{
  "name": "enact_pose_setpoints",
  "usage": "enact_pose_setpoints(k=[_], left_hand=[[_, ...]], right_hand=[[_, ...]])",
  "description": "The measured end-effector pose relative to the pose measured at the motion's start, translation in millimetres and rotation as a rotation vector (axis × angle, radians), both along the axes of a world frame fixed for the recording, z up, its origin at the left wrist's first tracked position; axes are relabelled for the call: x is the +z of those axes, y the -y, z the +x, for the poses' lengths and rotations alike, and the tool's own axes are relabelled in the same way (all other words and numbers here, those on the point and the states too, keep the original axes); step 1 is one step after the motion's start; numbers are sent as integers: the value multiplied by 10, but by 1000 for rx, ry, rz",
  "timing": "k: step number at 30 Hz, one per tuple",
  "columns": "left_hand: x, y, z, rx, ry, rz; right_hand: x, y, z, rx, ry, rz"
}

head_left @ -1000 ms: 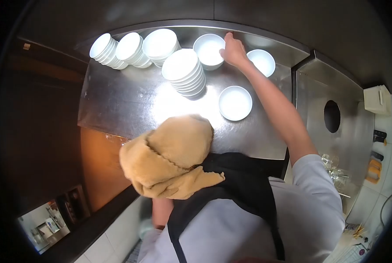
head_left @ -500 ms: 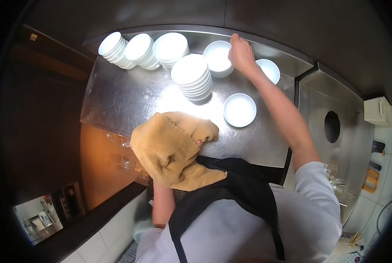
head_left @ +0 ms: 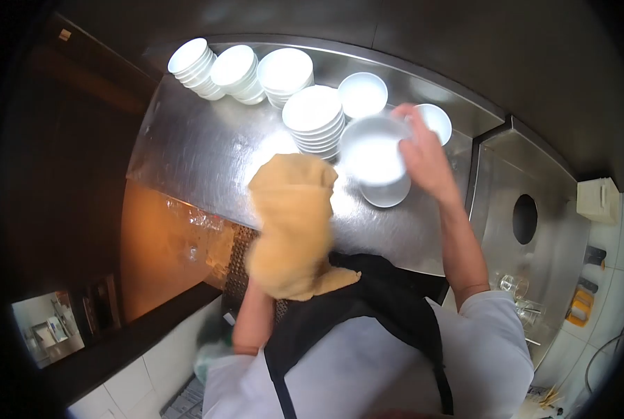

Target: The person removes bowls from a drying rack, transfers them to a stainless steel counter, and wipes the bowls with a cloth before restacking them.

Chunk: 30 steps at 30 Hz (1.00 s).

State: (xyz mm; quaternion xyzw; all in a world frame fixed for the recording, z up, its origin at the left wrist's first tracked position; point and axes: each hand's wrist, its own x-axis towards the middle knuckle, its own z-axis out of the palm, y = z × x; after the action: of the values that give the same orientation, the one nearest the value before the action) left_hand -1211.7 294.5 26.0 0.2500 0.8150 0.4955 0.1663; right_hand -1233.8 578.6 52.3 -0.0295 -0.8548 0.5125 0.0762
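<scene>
- My right hand grips a white bowl at its right side above a steel counter, fingers at the far edge and thumb toward the mouth; motion blurs both.
- The bowl lies directly to the left of my right hand, between it and a tan cloth; the cloth sits lower left, closer to my body, apart from the bowl.
- Round, the bowl offers no long axis to line up; its mouth shows toward me. The cloth's length runs from my left forearm out over the counter.
- My left hand is hidden under the cloth, which bunches over the end of the forearm; whether its fingers are spread or closed, I cannot tell. My right hand is the nearer to the bowl, already on it.
- Below the held bowl, a lower bowl rests partly hidden on the steel. Another, the far bowl, stands beyond; a side bowl sits just behind my right hand.
- To the left of the held bowl rises a tall stack, with three more stacks along the back.
</scene>
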Motion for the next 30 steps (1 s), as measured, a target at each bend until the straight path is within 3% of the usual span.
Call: enact_pose_setpoints(k=[2,4,7,11,14,15,16,18,19,21,23,24,27,30], left_hand=[[163,-284,-114,-88,-274,-262],[235,-504,-143,-8,-413,-361],[178,-472,-233,19,-376,-370],[-280,-729,68,822,312,814],[-250,-619,93,619,85,532],[-273,-411,-10,393,95,424],[-51,-284,-118,124,9,-9],[-95,-293,-124,-54,-229,-231],[-96,-329,-64,42,-122,-37],[-69,-545,17,246,70,362],[-347,-822,254,523,344,561],[-460,-873,359,661,487,654],[-488,-656,401,198,703,372],[-277,-278,282,-123,430,466]], right_hand=[[-124,334,227,328,-114,288],[-120,637,384,428,45,349],[-70,632,455,367,-25,276],[-280,893,517,-31,-432,-107],[-450,935,658,-70,-270,-298],[-378,789,698,32,-191,-63],[-351,725,754,125,-73,81],[-330,630,802,320,148,372],[-463,645,841,220,-60,276],[-530,668,783,-15,-193,86],[-646,754,724,-199,-332,-136],[-640,717,700,-239,-260,-54],[-623,357,540,-345,-9,159],[-686,-144,495,-262,154,256]])
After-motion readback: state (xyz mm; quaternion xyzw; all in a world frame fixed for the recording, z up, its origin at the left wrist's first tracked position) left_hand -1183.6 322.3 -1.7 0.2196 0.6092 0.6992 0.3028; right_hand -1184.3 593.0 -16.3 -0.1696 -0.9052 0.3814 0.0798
